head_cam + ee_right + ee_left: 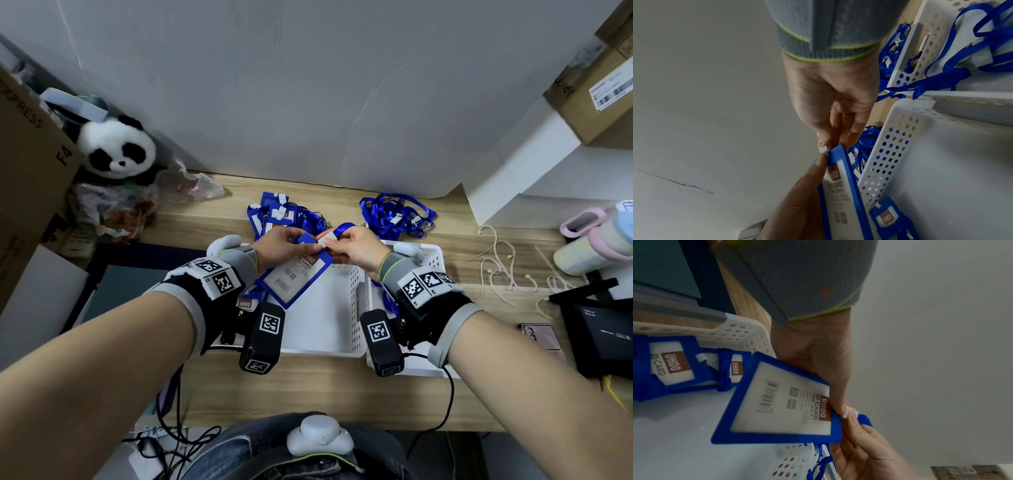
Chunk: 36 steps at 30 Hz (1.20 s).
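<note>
- Blue badge holder (pixel 295 274), one, hangs over two white baskets (pixel 342 353) (others lie in the left one).
- Left hand (pixel 277 245) pinches its top.
- Right hand (pixel 356 246) pinches one white clip (pixel 323 242) there.

The head camera looks steeply down from above the white basket (pixel 325 353), wide enough to catch the desk (pixel 308 394) around it and the wall (pixel 308 102) behind it. Each wrist camera rides very close over the basket, looking along the left hand (pixel 274 245) or right hand (pixel 356 246) toward that wall. All three share the blue badge holder (pixel 294 277) and white clip (pixel 323 242) above the basket's far rim.
</note>
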Motion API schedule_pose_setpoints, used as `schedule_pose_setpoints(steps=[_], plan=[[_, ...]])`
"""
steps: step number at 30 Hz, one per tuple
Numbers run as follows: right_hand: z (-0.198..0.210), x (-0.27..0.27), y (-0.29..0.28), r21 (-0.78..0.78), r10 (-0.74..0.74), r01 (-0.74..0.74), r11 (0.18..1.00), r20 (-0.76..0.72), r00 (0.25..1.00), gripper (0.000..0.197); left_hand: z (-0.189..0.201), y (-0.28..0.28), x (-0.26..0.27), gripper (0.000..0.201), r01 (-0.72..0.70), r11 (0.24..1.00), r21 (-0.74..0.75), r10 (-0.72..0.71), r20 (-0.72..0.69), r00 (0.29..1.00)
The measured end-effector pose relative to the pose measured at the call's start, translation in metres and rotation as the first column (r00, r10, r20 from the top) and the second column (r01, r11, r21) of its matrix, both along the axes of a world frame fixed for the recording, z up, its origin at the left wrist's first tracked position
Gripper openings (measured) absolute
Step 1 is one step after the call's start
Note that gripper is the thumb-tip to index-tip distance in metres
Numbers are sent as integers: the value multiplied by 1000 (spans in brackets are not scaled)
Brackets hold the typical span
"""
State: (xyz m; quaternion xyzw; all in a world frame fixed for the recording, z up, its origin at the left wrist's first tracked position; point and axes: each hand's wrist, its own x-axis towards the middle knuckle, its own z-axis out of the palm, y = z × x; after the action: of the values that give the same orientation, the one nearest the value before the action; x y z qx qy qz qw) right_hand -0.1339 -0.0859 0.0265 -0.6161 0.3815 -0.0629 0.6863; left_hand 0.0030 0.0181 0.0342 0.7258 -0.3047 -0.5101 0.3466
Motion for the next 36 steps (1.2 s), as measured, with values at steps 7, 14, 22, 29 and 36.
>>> schedule_pose_setpoints(steps=[7, 14, 22, 29, 36], plan=[[1, 2, -1, -1, -26, 26, 1000, 9, 1000, 25, 1, -3, 1, 11, -20, 999, -25, 19, -20, 1000], [-5, 8, 2, -194, 12, -32, 980, -104, 994, 12, 1, -6, 0, 16, -17, 1000, -16, 17, -23, 1000], [2, 11, -3, -189, -44, 16, 982, -141, 989, 18, -2, -1, 3, 29, 4, 998, 56, 5, -169, 986], [2, 5, -20, -160, -212, 179, 971, -223, 951, 25, -1, 6, 16, 12, -90, 995, 40, 95, -145, 985], [-4, 4, -19, -259, 58, -109, 960, -195, 979, 70, 4, 3, 18, 19, -117, 992, -51, 104, -212, 972]])
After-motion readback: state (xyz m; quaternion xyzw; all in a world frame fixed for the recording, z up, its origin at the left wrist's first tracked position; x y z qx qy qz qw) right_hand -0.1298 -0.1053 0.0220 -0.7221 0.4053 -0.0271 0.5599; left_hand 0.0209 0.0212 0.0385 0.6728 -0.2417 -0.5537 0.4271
